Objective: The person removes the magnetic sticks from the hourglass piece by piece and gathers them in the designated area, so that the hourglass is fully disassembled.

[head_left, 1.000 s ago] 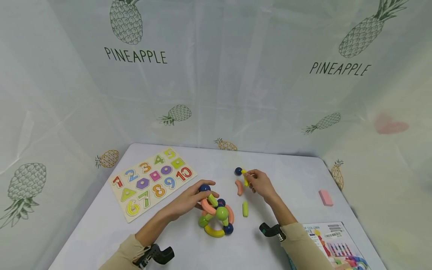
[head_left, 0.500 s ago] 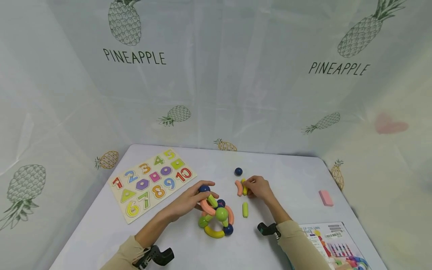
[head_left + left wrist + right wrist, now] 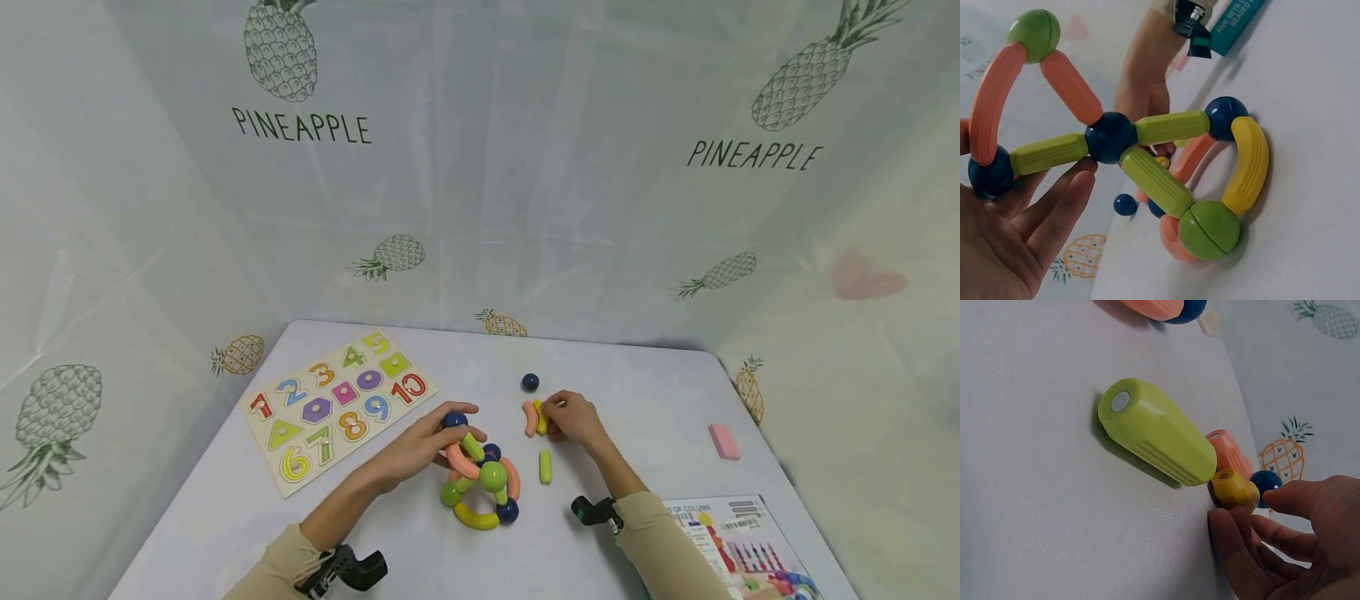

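My left hand (image 3: 415,447) holds a magnetic ball-and-stick structure (image 3: 492,476) by its upper blue ball, fingers behind it in the left wrist view. The structure joins blue balls (image 3: 1112,137) and green balls (image 3: 1209,229) with green, coral and yellow sticks; its lower part stands on the table. My right hand (image 3: 575,417) is at a curved yellow stick (image 3: 1233,489), fingertips right at its side, thumb and fingers apart. That stick lies close beside a curved coral stick (image 3: 529,418). A straight green stick (image 3: 1157,432) lies nearer, and a loose blue ball (image 3: 530,382) farther back.
A wooden number board (image 3: 341,408) lies at the table's left. On the right are a pink block (image 3: 724,441) and a printed box (image 3: 738,542), partly behind the right sleeve. A pineapple-print curtain (image 3: 480,167) hangs behind the table (image 3: 637,375).
My right hand has brought the yellow stick from the blue ball toward me, beside the coral stick. The coral stick has shifted slightly left. The left hand and its structure have stayed put.
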Demonstrator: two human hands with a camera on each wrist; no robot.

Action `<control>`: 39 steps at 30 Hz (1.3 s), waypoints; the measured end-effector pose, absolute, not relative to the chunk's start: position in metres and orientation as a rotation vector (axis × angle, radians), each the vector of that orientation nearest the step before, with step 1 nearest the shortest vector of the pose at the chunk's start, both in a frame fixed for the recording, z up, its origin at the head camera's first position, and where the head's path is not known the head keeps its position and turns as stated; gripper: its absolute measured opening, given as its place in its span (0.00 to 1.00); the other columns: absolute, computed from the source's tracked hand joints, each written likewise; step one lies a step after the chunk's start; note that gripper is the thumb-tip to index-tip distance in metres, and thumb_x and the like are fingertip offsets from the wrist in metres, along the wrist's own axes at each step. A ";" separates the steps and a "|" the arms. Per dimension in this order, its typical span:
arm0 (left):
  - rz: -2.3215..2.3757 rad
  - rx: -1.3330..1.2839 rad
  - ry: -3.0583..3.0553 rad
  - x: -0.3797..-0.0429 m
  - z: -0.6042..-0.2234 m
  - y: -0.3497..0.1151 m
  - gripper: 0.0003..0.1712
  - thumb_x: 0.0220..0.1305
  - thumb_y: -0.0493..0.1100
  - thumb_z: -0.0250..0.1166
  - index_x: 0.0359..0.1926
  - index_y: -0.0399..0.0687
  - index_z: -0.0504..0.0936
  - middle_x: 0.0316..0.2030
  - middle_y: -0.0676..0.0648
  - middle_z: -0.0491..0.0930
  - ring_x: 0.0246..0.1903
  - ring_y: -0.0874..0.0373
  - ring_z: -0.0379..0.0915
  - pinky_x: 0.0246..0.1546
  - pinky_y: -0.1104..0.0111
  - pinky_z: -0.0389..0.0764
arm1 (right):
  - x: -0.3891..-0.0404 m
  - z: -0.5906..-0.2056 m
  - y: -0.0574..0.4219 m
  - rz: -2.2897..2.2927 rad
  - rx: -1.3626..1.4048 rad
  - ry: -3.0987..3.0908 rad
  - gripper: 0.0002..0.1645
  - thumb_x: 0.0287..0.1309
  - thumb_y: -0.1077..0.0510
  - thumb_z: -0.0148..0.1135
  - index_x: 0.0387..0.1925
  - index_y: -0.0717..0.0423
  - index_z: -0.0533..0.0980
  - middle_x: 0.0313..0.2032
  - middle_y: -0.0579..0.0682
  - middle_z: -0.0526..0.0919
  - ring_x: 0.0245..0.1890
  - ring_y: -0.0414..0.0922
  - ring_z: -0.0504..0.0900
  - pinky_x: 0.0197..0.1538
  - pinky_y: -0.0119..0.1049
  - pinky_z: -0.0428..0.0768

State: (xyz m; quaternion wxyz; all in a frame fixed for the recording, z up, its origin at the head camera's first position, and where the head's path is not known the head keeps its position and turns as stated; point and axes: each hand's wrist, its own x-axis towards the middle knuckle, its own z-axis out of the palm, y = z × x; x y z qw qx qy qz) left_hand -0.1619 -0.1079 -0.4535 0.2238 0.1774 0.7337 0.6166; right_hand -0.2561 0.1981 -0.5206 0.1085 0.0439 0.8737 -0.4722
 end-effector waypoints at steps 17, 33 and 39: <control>1.703 0.462 2.028 -0.163 -0.457 -0.107 0.33 0.77 0.58 0.52 0.76 0.56 0.57 0.58 0.47 0.81 0.52 0.53 0.81 0.49 0.63 0.82 | -0.256 -0.511 0.202 -1.363 0.127 2.772 0.17 0.70 0.50 0.57 0.49 0.58 0.80 0.33 0.55 0.83 0.22 0.44 0.77 0.25 0.34 0.78; 1.750 0.442 2.007 -0.168 -0.455 -0.105 0.40 0.76 0.58 0.54 0.79 0.55 0.47 0.53 0.42 0.84 0.47 0.50 0.84 0.54 0.60 0.80 | -0.213 -0.448 0.137 -1.361 -0.941 2.574 0.19 0.69 0.43 0.61 0.59 0.38 0.79 0.45 0.40 0.83 0.35 0.42 0.80 0.33 0.36 0.81; 1.749 0.447 2.029 -0.169 -0.453 -0.105 0.39 0.76 0.60 0.54 0.79 0.58 0.48 0.36 0.44 0.84 0.42 0.52 0.83 0.53 0.60 0.81 | -0.197 -0.436 0.117 -1.249 -1.189 2.495 0.24 0.68 0.50 0.65 0.64 0.42 0.77 0.48 0.39 0.82 0.37 0.39 0.79 0.36 0.33 0.81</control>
